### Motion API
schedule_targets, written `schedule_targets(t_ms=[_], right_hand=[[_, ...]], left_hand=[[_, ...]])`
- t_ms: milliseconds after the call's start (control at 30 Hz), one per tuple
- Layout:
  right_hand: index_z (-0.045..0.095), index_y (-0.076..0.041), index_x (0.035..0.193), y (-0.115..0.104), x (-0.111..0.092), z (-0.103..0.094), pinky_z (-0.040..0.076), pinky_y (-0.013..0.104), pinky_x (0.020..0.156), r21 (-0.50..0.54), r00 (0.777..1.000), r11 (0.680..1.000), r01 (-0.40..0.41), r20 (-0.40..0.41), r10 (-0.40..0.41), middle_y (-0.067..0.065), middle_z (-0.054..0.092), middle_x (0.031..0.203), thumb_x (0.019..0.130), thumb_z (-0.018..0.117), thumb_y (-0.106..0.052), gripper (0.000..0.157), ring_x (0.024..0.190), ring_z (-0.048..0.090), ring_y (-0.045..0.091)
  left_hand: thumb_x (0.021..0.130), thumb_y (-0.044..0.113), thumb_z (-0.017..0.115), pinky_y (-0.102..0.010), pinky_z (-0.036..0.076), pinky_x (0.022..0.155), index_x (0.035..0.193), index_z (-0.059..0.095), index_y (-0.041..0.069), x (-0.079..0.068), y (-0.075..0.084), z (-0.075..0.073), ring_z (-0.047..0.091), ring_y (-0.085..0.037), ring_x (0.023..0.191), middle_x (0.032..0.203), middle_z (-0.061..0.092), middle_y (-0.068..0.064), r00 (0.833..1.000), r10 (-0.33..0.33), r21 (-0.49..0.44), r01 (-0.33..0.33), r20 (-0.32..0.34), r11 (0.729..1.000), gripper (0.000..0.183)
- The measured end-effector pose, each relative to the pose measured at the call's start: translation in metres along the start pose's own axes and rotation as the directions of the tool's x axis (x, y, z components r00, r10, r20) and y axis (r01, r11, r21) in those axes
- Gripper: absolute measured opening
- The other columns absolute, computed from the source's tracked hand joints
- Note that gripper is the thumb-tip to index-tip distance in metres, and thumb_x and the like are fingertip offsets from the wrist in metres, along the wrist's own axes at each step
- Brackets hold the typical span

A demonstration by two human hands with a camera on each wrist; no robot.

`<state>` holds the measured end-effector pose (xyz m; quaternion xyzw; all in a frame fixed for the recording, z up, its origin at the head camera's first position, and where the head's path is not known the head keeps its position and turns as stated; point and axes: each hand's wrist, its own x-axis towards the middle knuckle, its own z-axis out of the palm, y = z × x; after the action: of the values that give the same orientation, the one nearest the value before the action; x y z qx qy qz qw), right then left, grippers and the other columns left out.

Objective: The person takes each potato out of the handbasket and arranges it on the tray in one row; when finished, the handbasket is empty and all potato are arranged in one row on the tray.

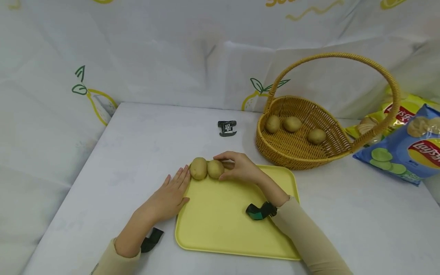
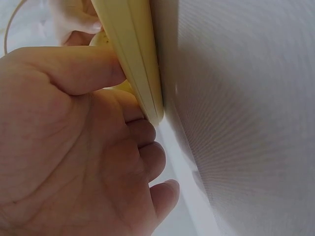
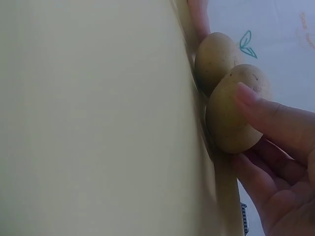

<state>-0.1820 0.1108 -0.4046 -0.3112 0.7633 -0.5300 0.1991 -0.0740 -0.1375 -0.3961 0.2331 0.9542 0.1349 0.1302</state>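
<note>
Two potatoes lie side by side at the far left corner of a yellow tray [image 1: 220,221]. My right hand [image 1: 242,168] holds the right-hand potato [image 1: 215,169] between thumb and fingers; the right wrist view shows the thumb across this potato [image 3: 231,115]. Beside it is the other potato [image 1: 198,168], partly behind the held one in the right wrist view. My left hand [image 1: 170,198] lies along the tray's left edge with its fingers extended, fingertips right at the left potato. In the left wrist view, the left thumb meets the tray's rim [image 2: 135,54].
A wicker basket [image 1: 292,156] with a tall handle stands at the back right, with three potatoes inside. Blue [image 1: 405,149] and yellow chip bags [image 1: 409,103] lean to its right. A small black label-like piece [image 1: 227,128] lies behind the tray. White cloth hangs behind the table.
</note>
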Motion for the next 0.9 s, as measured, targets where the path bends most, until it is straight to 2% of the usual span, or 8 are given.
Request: schedule_targets(t_ms=[233,400,533,800,900], right_hand=[[0.059,0.009,0.117,0.0009,0.0002,-0.0008,0.045,0.027,0.095,-0.033,0.993,0.992,0.118,-0.011,-0.119,0.019,0.058,0.118,0.066,0.078,0.013,0.054,0.114,0.055,0.03],[0.059,0.006,0.116,0.0021,-0.0007,-0.0026,0.046,0.028,0.094,-0.041,0.994,0.993,0.107,0.025,-0.106,0.016,0.057,0.118,0.071,0.077,0.009,0.049,0.113,0.055,0.028],[0.06,0.008,0.115,0.003,-0.0015,-0.0037,0.048,0.032,0.092,-0.027,0.992,0.992,0.127,0.012,-0.127,0.019,0.058,0.116,0.074,0.076,0.007,0.045,0.109,0.058,0.032],[0.062,0.006,0.113,0.0007,-0.0017,-0.0051,0.05,0.031,0.088,-0.058,0.995,0.993,0.102,0.003,-0.102,0.017,0.06,0.113,0.071,0.079,0.004,0.045,0.103,0.062,0.029],[0.063,0.006,0.112,0.0,-0.0011,-0.0048,0.05,0.03,0.088,-0.091,0.991,0.987,0.131,-0.007,-0.132,0.017,0.061,0.112,0.07,0.079,0.004,0.045,0.102,0.062,0.028]], left_hand=[[0.098,0.019,0.05,-0.057,0.014,0.11,0.145,0.016,-0.011,-0.0004,0.0007,-0.0009,0.006,-0.036,0.142,0.154,0.006,-0.024,1.0,-0.003,-0.001,0.003,0.006,1.0,0.066],[0.098,0.019,0.05,-0.057,0.014,0.11,0.145,0.016,-0.012,-0.0006,0.0016,-0.0018,0.006,-0.036,0.142,0.154,0.006,-0.025,1.0,-0.006,-0.002,0.007,0.012,1.0,0.066],[0.098,0.019,0.05,-0.057,0.014,0.11,0.145,0.016,-0.012,-0.0005,0.0021,-0.0019,0.007,-0.036,0.142,0.154,0.006,-0.025,1.0,-0.006,-0.004,0.006,0.013,1.0,0.066],[0.098,0.018,0.051,-0.057,0.015,0.109,0.145,0.017,-0.013,-0.0004,0.0019,-0.0013,0.008,-0.037,0.142,0.154,0.007,-0.026,1.0,-0.001,-0.006,0.001,-0.001,1.0,0.066],[0.097,0.018,0.051,-0.057,0.016,0.109,0.145,0.017,-0.013,-0.0003,0.0019,-0.0016,0.008,-0.037,0.142,0.154,0.007,-0.026,1.0,-0.001,-0.01,0.001,-0.003,1.0,0.066]])
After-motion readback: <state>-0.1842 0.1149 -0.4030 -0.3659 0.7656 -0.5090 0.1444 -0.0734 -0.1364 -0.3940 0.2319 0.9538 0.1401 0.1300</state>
